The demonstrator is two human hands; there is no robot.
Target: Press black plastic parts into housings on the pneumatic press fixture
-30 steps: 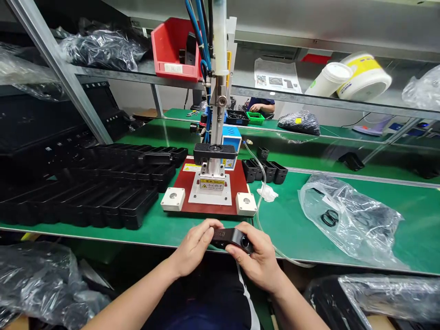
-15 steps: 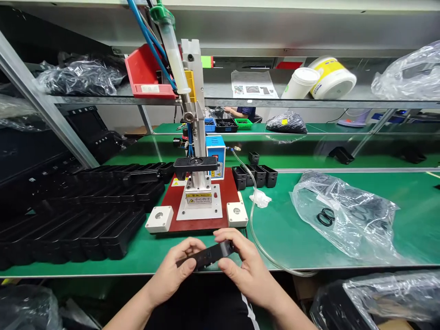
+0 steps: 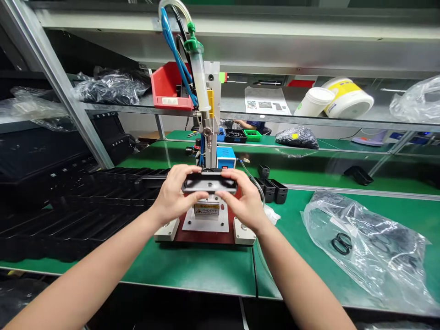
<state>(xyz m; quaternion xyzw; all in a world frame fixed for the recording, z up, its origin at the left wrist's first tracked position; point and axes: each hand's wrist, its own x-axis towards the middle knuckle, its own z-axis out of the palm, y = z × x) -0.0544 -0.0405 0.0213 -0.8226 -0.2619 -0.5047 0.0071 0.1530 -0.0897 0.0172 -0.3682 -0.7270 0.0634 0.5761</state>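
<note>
A black rectangular plastic housing [image 3: 209, 182] is held level in front of the dispensing machine [image 3: 211, 101], its hollow side facing me. My left hand [image 3: 177, 190] grips its left end, thumb along the near edge and fingers over the far edge. The right end sits in my right hand [image 3: 244, 195] with the same kind of grip. Above the housing a syringe [image 3: 200, 78] of whitish fluid points down, its metal nozzle apart from the part. My hands and the housing hide most of the machine's fixture, so I cannot tell whether the housing touches it.
Rows of black housings [image 3: 68, 229] cover the bench's left. Small black boxes [image 3: 280, 191] stand right of the machine. A clear plastic bag [image 3: 371, 247] with black rings [image 3: 341, 244] lies farther right. White button boxes [image 3: 167, 230] flank the red base [image 3: 202, 237]. Overhead runs a shelf [image 3: 227, 118].
Both hands have moved forward and up from the bench's front edge to the machine's fixture. The housing now lies level with its hollow side toward me. The camera view has shifted.
</note>
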